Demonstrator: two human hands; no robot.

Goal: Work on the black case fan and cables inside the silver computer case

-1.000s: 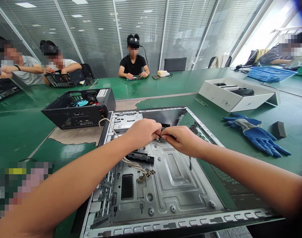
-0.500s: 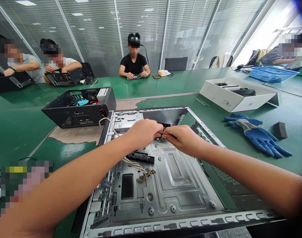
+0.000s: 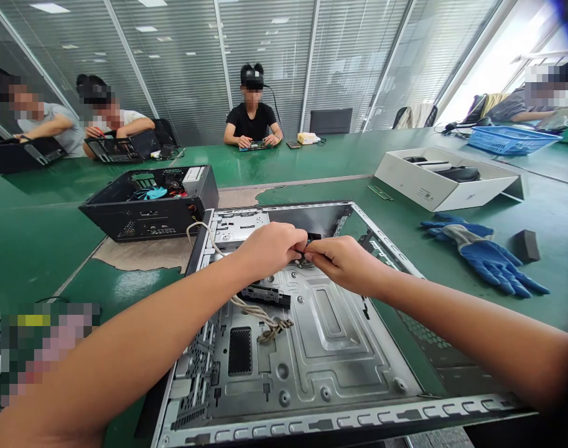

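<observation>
At the open case's [image 3: 349, 367] twelve o'clock, left hand [image 3: 272, 250] and right hand [image 3: 348, 266] pinch closed, contents unclear. Cable [image 3: 275, 328] lies loose at nine.

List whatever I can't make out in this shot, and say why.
All in the head view:
- What the left hand and right hand have between their fingertips: hidden by the fingers.
- Part of the beige cable: behind the left forearm.
- Print on the white box: too small.
- Items at lower left: blurred into blocks.
- Right elbow: lost in darkness at the edge.

Glass partitions and opened computer cases [image 3: 148, 205] suggest an electronics workshop.
</observation>
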